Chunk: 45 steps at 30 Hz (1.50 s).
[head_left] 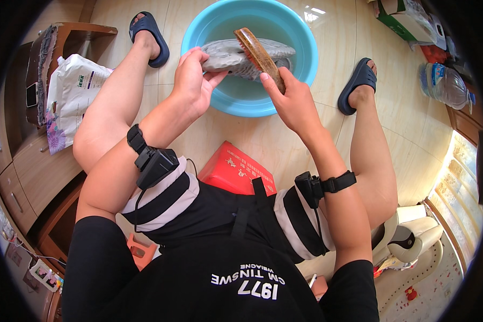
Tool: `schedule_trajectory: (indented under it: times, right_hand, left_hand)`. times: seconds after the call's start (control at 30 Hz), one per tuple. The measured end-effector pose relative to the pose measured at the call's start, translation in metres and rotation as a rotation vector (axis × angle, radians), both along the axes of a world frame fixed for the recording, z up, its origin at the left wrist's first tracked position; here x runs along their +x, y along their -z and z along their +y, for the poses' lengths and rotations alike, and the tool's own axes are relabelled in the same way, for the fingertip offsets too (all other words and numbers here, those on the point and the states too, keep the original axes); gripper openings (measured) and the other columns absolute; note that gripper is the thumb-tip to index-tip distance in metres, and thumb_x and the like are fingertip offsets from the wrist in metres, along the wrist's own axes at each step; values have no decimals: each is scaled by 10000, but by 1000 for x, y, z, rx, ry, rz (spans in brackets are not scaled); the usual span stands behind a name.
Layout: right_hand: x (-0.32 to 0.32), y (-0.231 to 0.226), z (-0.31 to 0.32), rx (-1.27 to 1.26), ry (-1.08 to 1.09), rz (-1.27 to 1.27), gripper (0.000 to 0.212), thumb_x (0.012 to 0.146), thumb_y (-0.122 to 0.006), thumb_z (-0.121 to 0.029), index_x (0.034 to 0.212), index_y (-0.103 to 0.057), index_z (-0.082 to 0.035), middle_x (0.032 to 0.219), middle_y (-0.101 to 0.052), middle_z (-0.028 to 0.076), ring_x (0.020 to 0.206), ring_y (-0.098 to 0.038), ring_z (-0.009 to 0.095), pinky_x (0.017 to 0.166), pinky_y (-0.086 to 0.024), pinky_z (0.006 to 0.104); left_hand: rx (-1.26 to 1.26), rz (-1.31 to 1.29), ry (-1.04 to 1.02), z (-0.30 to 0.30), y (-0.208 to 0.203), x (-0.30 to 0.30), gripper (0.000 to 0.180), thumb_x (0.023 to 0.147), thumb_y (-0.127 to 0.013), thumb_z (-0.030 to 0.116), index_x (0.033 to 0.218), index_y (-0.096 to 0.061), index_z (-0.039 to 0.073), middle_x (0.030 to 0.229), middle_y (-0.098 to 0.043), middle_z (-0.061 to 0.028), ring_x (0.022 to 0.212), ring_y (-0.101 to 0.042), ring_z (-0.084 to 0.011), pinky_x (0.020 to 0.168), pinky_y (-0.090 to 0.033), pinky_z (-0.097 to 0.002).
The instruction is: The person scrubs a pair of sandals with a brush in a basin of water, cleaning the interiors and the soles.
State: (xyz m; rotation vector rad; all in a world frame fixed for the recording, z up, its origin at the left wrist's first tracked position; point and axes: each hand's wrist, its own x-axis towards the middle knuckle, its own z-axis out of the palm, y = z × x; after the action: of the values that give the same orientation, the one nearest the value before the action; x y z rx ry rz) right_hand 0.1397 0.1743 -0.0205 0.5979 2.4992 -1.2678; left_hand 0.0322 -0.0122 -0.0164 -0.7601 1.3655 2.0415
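A grey shoe [220,55] lies on its side above the water in a light blue basin [197,33] on the floor ahead of me. My left hand [194,80] grips the shoe by its left end, thumb and fingers closed on it. In my right hand [292,99] is a wooden scrubbing brush [260,53] with reddish bristles, held by its near end. The brush slants up and to the left across the shoe, its bristle side turned toward it. Whether the bristles touch the shoe is hard to make out.
Between my legs is a red box-like seat [233,167]. A white plastic bag [78,88] leans by the cabinet [43,172] at left. On the right are a large clear plastic bottle [448,86] and a green and white carton [405,21]. My slippered feet flank the basin.
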Motion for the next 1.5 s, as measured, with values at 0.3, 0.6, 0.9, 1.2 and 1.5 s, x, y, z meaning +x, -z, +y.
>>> schedule_trajectory:
  times: [0.3, 0.6, 0.9, 1.2, 1.5]
  right_hand:
    - [-1, 11, 6, 57, 137, -60, 550, 1014, -547, -544, 915, -575, -3, 694, -639, 207, 689, -654, 395, 636, -493, 462]
    - [0, 7, 1, 10, 35, 18, 569, 1018, -526, -561, 914, -557, -2, 687, -624, 204, 676, -637, 385, 647, -485, 474]
    - [0, 19, 13, -30, 178, -46, 551, 1029, -524, -533, 966, -590, 10, 764, -654, 226, 736, -665, 356, 684, -495, 455]
    - [-1, 10, 2, -57, 71, 48, 556, 1030, -533, -530, 888, -545, 7, 701, -609, 215, 661, -620, 353, 631, -465, 451]
    - [-1, 8, 6, -31, 81, 28, 531, 1020, -563, -514, 907, -575, 4, 687, -616, 202, 631, -604, 350, 627, -475, 449]
  left_hand:
    - [8, 18, 33, 2, 0, 2, 672, 939, -511, 60, 1549, -229, 59, 1413, -395, -196, 1271, -500, -363, 1140, -452, -516]
    - [18, 0, 13, 0, -2, 1, 614, 941, -522, 53, 1501, -271, 53, 1368, -410, -187, 1261, -502, -351, 1141, -458, -510]
    - [57, -17, -21, 0, 4, -1, 299, 953, -554, 82, 1209, -419, 7, 1268, -446, -173, 1223, -516, -331, 1157, -462, -500]
    - [57, -17, -18, 0, 0, -2, 183, 999, -570, 161, 1025, -455, 21, 1248, -458, -175, 1213, -523, -327, 1159, -462, -496]
    - [34, -4, -6, 1, 0, 0, 374, 970, -539, 82, 1306, -388, 14, 1300, -435, -181, 1228, -514, -347, 1150, -460, -517]
